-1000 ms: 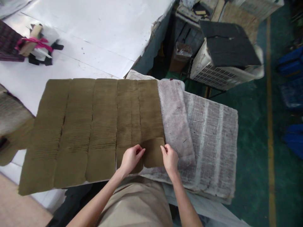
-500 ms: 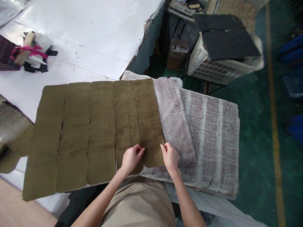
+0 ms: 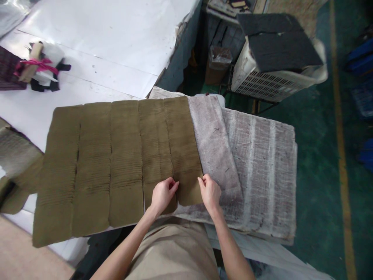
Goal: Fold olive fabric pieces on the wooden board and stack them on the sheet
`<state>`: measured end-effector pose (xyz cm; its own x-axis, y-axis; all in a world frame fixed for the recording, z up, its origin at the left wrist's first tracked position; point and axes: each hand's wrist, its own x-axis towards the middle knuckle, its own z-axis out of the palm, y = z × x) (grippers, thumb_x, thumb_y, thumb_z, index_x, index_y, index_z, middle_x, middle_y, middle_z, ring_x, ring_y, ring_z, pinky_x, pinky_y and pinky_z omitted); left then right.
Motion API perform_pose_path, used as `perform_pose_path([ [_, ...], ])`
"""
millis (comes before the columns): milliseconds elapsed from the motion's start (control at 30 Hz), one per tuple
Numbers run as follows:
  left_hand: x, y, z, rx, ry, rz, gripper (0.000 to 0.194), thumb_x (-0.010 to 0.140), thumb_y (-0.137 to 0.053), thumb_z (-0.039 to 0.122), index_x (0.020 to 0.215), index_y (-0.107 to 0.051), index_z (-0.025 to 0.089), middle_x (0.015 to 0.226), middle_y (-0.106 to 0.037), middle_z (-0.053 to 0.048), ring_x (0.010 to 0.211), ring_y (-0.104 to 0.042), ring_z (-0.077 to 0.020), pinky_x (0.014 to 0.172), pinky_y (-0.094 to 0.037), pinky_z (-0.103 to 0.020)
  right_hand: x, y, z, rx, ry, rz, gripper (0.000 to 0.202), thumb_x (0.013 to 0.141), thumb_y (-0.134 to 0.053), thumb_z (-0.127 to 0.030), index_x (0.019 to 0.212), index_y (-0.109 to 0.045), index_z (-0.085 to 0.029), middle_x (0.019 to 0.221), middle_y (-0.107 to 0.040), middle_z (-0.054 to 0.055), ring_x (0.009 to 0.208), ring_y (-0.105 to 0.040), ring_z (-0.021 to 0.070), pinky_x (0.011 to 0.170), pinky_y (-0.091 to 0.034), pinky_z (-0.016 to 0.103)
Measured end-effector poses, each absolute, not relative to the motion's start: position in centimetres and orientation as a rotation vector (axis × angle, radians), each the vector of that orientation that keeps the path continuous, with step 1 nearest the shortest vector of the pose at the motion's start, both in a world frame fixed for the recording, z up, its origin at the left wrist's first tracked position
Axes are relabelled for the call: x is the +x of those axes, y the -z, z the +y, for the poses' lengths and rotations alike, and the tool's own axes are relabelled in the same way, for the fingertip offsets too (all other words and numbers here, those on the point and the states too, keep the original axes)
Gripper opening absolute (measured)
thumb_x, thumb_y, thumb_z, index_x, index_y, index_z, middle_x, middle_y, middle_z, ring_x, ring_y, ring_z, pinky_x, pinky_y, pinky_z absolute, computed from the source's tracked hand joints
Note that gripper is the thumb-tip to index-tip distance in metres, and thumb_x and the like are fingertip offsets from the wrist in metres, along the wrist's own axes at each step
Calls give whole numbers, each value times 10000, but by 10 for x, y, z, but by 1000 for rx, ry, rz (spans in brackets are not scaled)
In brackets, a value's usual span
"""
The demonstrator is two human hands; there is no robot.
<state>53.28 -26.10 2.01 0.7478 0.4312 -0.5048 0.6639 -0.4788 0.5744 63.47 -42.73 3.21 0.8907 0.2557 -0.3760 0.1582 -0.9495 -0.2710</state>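
Matt, ribbed olive cloth pads (image 3: 116, 163); rough grey felt (image 3: 256, 171) at 3 o'clock; glossy white tabletop (image 3: 116, 39) at 12.

The left edge cuts off the dark patterned cloth (image 3: 8, 70). The olive fabric pieces (image 3: 116, 163) hide the table (image 3: 116, 42) beneath them. Both forearms leave the bottom edge.

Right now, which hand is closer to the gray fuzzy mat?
The right hand. It rests at the edge where the olive pieces meet the gray mat, over the mat itself. The left hand sits farther left, on the olive pieces.
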Motion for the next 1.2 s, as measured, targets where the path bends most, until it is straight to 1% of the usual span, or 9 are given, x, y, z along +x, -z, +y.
perform_pose_path([
  [167,534,-21,-261,2158,379,840,335,859,-466,454,669,-559,194,562,-576,11,505,-468,-121,505,-251,-229,635,-32,-428,-2830,-607,-329,275,935,-464,-421,791,-578,-216,668,-651,-6,557,-555,127,516,-193,256],
  [633,533,-21,-264,2187,361,842,331,881,-444,452,704,-564,199,579,-571,10,519,-467,-125,522,-247,-232,635,-30,-427,-2857,-615,-319,290,932,-462,-429,786,-583,-211,664,-643,1,547,-550,124,516,-196,264],
  [767,534,-24,-264,2180,386,871,324,876,-457,445,690,-555,198,575,-569,10,509,-464,-124,513,-239,-236,634,-33,-425,-2882,-623,-351,268,935,-462,-417,795,-565,-212,662,-629,-5,552,-547,125,518,-199,266],
  [867,535,-24,-267,2214,357,875,299,877,-468,441,712,-551,205,581,-574,13,509,-474,-126,515,-240,-242,630,-35,-422,-2952,-502,-366,235,933,-465,-422,881,-543,-206,736,-626,10,600,-557,139,521,-210,270],
  [933,535,-24,-269,2244,331,873,272,886,-466,434,755,-552,212,607,-594,11,530,-497,-133,527,-253,-243,628,-34,-420,-2976,-367,-364,241,929,-465,-431,960,-519,-198,851,-624,39,695,-574,159,531,-236,267],
  [1000,534,-24,-269,2247,324,881,235,891,-469,415,799,-555,216,643,-614,6,556,-522,-139,541,-271,-243,627,-32,-421,-2934,-294,-370,257,929,-451,-438,996,-500,-195,938,-605,57,783,-572,174,550,-271,260],
  [1133,519,-31,-265,2134,302,781,156,891,-480,357,890,-556,221,720,-640,7,594,-549,-131,569,-327,-229,629,-30,-425,-2793,-298,-309,263,917,-456,-451,985,-505,-201,906,-587,34,773,-558,172,580,-321,253],
  [1200,504,-37,-261,2116,284,687,148,898,-465,338,905,-560,224,753,-641,5,634,-563,-130,596,-354,-225,629,-33,-424,-2742,-262,-284,267,910,-475,-444,1016,-512,-201,924,-589,33,775,-557,172,600,-343,255],
])
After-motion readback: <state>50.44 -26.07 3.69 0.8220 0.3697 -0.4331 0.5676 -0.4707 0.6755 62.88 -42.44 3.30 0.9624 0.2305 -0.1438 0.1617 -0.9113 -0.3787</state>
